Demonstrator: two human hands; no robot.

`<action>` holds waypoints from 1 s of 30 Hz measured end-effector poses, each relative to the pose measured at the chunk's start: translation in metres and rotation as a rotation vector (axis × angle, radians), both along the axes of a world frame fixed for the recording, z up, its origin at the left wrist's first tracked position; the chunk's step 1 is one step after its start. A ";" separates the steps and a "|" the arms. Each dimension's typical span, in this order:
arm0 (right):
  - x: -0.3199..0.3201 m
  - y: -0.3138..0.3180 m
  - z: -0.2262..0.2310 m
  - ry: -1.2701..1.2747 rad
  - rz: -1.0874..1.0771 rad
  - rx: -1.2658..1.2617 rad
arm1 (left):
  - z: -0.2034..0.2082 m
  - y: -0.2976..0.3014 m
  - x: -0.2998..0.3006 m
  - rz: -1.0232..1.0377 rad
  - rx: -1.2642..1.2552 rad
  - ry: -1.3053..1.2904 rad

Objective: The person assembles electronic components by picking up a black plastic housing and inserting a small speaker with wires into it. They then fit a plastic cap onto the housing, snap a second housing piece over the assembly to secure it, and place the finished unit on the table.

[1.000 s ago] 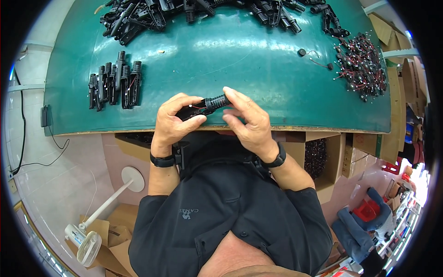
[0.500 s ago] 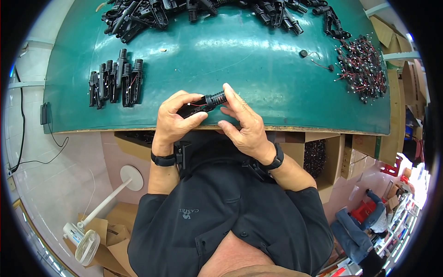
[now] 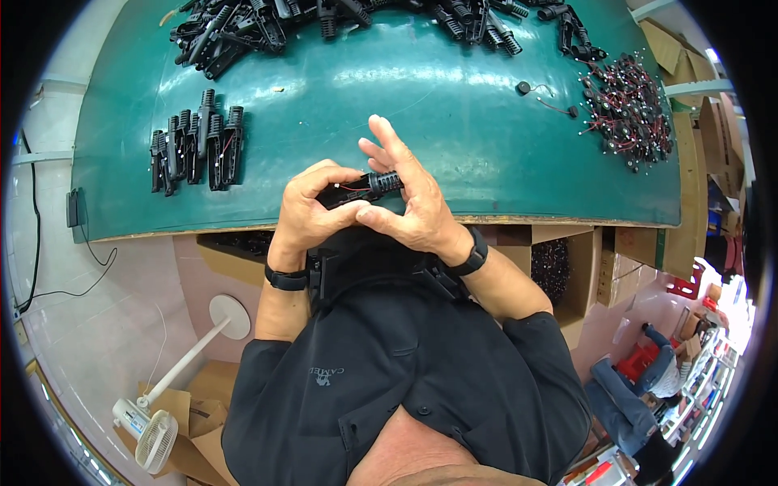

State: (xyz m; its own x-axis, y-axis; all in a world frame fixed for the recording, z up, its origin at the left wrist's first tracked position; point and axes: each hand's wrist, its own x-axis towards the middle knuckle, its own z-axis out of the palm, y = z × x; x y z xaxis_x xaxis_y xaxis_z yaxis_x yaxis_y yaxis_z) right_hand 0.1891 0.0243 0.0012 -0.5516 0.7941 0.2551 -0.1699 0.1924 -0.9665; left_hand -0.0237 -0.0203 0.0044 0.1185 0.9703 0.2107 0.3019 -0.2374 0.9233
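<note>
My left hand (image 3: 306, 202) is closed around a black plastic housing (image 3: 385, 183) with a ribbed, spring-like end and a thin red wire in its open body. The housing lies sideways over the table's near edge, ribbed end to the right. My right hand (image 3: 420, 202) is open, its fingers stretched up and apart. Its palm side rests against or right beside the ribbed end, and its thumb points at the left thumb. To the left, several similar black housings (image 3: 197, 146) lie side by side on the green table (image 3: 324, 130).
Black housings (image 3: 243, 32) are heaped along the far side. At right lies a pile of small round black parts with red wires (image 3: 628, 117); a loose disc (image 3: 523, 87) sits nearby. Below the table are cardboard boxes (image 3: 579, 275) and a white fan (image 3: 156, 441). Another person (image 3: 624, 405) is at lower right.
My right hand has turned and come closer to the left, its thumb now near the left thumb and its fingers raised. The housing stays in my left hand, turned slightly more level.
</note>
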 end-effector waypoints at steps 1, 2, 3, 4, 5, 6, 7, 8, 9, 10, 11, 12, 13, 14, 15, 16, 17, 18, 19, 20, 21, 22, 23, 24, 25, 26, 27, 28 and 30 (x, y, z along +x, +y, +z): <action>0.000 0.001 0.000 0.038 0.033 -0.055 | 0.000 -0.001 0.002 0.006 -0.007 -0.011; 0.001 0.000 -0.001 0.038 0.034 -0.056 | 0.001 -0.001 0.004 0.011 -0.015 -0.022; 0.003 0.000 -0.002 0.027 0.026 -0.039 | 0.000 -0.002 0.004 0.018 -0.022 -0.033; 0.005 0.000 -0.002 0.017 0.017 -0.022 | 0.000 -0.004 0.003 0.020 -0.024 -0.033; 0.006 -0.001 -0.003 0.007 0.010 -0.005 | -0.001 -0.005 0.000 0.018 -0.026 -0.032; 0.004 0.000 -0.003 0.005 0.007 -0.005 | -0.002 -0.004 -0.001 0.012 -0.026 -0.031; 0.001 0.001 -0.003 0.016 0.029 -0.039 | -0.003 -0.004 -0.002 0.005 -0.027 -0.031; -0.002 0.003 -0.003 0.028 0.051 -0.072 | -0.003 -0.004 -0.002 0.003 -0.028 -0.032; -0.004 0.003 -0.002 0.040 0.072 -0.106 | -0.004 -0.005 -0.001 0.022 -0.036 -0.035; -0.003 0.002 -0.002 0.039 0.069 -0.107 | -0.004 -0.007 0.000 0.041 -0.045 -0.039; -0.003 0.001 -0.003 0.048 0.040 -0.093 | -0.004 -0.007 0.000 0.063 -0.052 -0.041; -0.002 0.001 -0.003 0.056 0.009 -0.080 | -0.004 -0.008 -0.001 0.062 -0.051 -0.039; -0.002 0.000 -0.003 0.065 -0.021 -0.067 | -0.004 -0.010 -0.001 0.068 -0.054 -0.082; -0.003 -0.001 -0.003 0.066 -0.023 -0.067 | -0.003 -0.011 -0.001 0.074 -0.058 -0.124; -0.006 -0.004 -0.003 0.061 -0.006 -0.048 | -0.002 -0.011 -0.001 0.080 -0.062 -0.166; -0.008 -0.006 -0.002 0.055 0.011 -0.029 | -0.002 -0.010 -0.002 0.077 -0.061 -0.166; -0.008 -0.008 -0.001 0.049 0.027 -0.011 | -0.001 -0.008 -0.004 0.060 -0.056 -0.127; -0.007 -0.007 0.000 0.050 0.025 -0.010 | 0.000 -0.006 -0.006 0.043 -0.052 -0.089; -0.005 -0.005 0.001 0.036 0.045 -0.015 | 0.001 -0.005 -0.006 0.027 -0.047 -0.051; -0.004 -0.003 0.002 0.021 0.066 -0.020 | 0.001 -0.007 -0.005 0.024 -0.047 -0.049; -0.003 -0.003 0.002 0.007 0.086 -0.024 | -0.002 -0.011 -0.002 0.031 -0.057 -0.107; -0.003 -0.005 0.001 0.010 0.083 -0.023 | -0.005 -0.014 0.001 0.037 -0.067 -0.165; -0.004 -0.010 0.000 0.033 0.070 -0.037 | -0.006 -0.016 0.002 0.043 -0.077 -0.222; -0.005 -0.014 -0.001 0.056 0.057 -0.052 | -0.006 -0.016 0.001 0.040 -0.077 -0.219; -0.005 -0.017 -0.002 0.079 0.043 -0.067 | -0.006 -0.015 -0.001 0.038 -0.079 -0.209; -0.004 -0.014 0.001 0.084 0.043 -0.065 | -0.005 -0.014 -0.004 0.039 -0.081 -0.198; -0.001 -0.009 0.005 0.048 0.051 -0.014 | -0.004 -0.014 -0.005 0.040 -0.082 -0.186; 0.001 -0.003 0.010 0.012 0.059 0.037 | -0.004 -0.014 -0.005 0.039 -0.081 -0.180; 0.005 -0.002 0.013 -0.017 0.064 0.089 | -0.010 -0.018 -0.004 0.042 -0.103 -0.348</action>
State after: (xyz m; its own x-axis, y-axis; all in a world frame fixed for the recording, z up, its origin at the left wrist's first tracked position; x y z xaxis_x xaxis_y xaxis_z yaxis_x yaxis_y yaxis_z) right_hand 0.1942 0.0224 0.0138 -0.6053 0.7317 0.3135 -0.1683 0.2673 -0.9488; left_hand -0.0273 -0.0386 -0.0059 0.0167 0.9910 0.1326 -0.0269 -0.1322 0.9909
